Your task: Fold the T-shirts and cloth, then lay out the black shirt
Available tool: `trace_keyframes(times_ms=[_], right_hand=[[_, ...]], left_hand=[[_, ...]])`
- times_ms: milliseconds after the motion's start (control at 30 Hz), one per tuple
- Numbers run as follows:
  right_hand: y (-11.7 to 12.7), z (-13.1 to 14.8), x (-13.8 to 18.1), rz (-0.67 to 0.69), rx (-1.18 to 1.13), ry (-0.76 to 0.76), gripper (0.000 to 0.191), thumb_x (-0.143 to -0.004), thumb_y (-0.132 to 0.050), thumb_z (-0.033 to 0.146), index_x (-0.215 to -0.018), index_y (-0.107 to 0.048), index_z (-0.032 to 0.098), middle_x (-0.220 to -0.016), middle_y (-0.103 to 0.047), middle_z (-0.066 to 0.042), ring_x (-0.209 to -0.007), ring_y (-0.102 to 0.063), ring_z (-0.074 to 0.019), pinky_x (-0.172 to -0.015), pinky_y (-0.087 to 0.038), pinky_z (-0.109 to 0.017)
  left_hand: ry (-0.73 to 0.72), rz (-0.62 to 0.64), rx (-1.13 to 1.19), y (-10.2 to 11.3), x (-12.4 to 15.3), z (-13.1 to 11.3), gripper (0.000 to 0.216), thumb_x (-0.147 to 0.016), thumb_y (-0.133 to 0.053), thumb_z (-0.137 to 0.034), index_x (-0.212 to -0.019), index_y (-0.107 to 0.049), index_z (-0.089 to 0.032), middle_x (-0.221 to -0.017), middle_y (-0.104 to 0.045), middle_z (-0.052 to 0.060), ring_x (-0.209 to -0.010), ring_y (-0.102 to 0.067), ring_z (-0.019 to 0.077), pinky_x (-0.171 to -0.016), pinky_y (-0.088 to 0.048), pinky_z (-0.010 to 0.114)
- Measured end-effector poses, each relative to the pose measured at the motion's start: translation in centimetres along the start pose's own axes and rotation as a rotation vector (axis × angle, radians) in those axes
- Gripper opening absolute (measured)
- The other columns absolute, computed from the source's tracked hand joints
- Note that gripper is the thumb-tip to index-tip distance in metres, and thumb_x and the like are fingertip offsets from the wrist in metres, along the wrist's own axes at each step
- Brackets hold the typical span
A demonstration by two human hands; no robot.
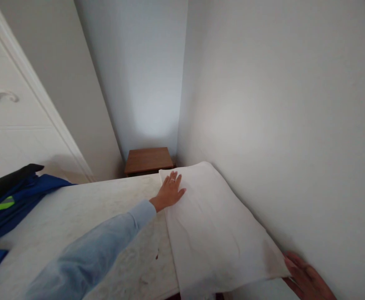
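Note:
A plain white cloth lies over one end of a stained, pale mattress, beside the wall. My left hand, with a ring on one finger, rests flat on the cloth near its far left corner, fingers spread. At the lower right, my right hand is at the cloth's near corner by the wall. Its fingers appear to pinch that corner, which is drawn out past the mattress; the grip is partly hidden. Slight wrinkles run across the cloth.
A brown wooden nightstand stands in the room's corner beyond the mattress. Blue and black clothing with a yellow-green strip lies at the left. A white wardrobe rises behind it. The grey wall borders the right side.

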State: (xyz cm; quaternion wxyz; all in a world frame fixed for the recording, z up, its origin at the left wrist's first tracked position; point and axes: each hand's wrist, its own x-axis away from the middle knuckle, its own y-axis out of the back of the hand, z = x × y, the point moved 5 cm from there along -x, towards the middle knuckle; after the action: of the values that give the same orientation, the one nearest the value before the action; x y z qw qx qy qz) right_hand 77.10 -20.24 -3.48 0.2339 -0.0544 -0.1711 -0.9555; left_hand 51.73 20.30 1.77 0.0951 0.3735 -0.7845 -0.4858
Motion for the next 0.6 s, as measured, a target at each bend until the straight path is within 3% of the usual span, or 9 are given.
trace_keyframes(times_ms=[100, 167, 267, 400, 500, 600], right_hand=[[-0.4, 4.0, -1.0, -0.078, 0.248, 0.203, 0.077, -0.056, -0.072, 0.067, -0.116, -0.062, 0.019, -0.130, -0.066, -0.017, -0.120, -0.063, -0.0380, -0.101, -0.054, -0.049], [-2.6, 7.4, -2.2, -0.009, 0.314, 0.354, 0.069, -0.062, -0.069, 0.066, -0.114, -0.065, 0.021, -0.127, -0.068, -0.015, -0.117, -0.065, -0.0366, -0.099, -0.054, -0.050], [-8.5, 12.8, -5.0, 0.213, 0.329, 0.524, 0.050, -0.073, -0.066, 0.060, -0.108, -0.069, 0.024, -0.121, -0.071, -0.013, -0.114, -0.067, -0.0332, -0.100, -0.053, -0.047], [-18.5, 18.2, -10.8, 0.417, 0.454, 0.603, 0.036, -0.085, -0.059, 0.044, -0.110, -0.069, 0.020, -0.119, -0.072, -0.013, -0.113, -0.067, -0.0301, -0.103, -0.050, -0.045], [-25.3, 19.6, -15.3, 0.487, 0.657, 0.568, 0.042, -0.088, -0.060, 0.040, -0.122, -0.065, 0.017, -0.130, -0.067, -0.015, -0.125, -0.060, -0.0310, -0.108, -0.046, -0.044], [-30.0, 20.1, -18.6, 0.466, 0.774, 0.527, 0.055, -0.087, -0.065, 0.044, -0.133, -0.059, 0.015, -0.139, -0.061, -0.018, -0.135, -0.051, -0.0332, -0.112, -0.041, -0.044]], left_hand=[[-0.047, 0.104, -0.243, -2.4, 2.5, -1.0, 0.069, -0.099, -0.040, -0.050, -0.150, -0.038, -0.003, -0.161, -0.026, 0.027, -0.153, -0.014, 0.0366, -0.123, -0.012, 0.051], [-0.035, 0.130, -0.324, -2.9, 3.1, -1.3, 0.071, -0.100, -0.033, -0.054, -0.150, -0.039, -0.004, -0.160, -0.029, 0.027, -0.153, -0.018, 0.0364, -0.122, -0.014, 0.053], [-0.038, 0.150, -0.385, -2.7, 3.1, -1.5, 0.072, -0.101, -0.027, -0.057, -0.150, -0.039, -0.005, -0.160, -0.030, 0.025, -0.152, -0.022, 0.0351, -0.122, -0.016, 0.053], [-0.056, 0.103, -0.393, -2.5, 3.1, -1.5, 0.073, -0.102, -0.023, -0.058, -0.152, -0.038, -0.006, -0.161, -0.030, 0.023, -0.152, -0.023, 0.0332, -0.123, -0.016, 0.053], [-0.067, 0.065, -0.384, -2.6, 3.5, -1.3, 0.075, -0.101, -0.021, -0.059, -0.152, -0.039, -0.007, -0.160, -0.031, 0.023, -0.152, -0.024, 0.0329, -0.123, -0.017, 0.053], [-0.075, 0.027, -0.366, -2.8, 3.7, -1.2, 0.076, -0.101, -0.021, -0.061, -0.151, -0.040, -0.008, -0.159, -0.033, 0.022, -0.151, -0.025, 0.0322, -0.123, -0.018, 0.053]])
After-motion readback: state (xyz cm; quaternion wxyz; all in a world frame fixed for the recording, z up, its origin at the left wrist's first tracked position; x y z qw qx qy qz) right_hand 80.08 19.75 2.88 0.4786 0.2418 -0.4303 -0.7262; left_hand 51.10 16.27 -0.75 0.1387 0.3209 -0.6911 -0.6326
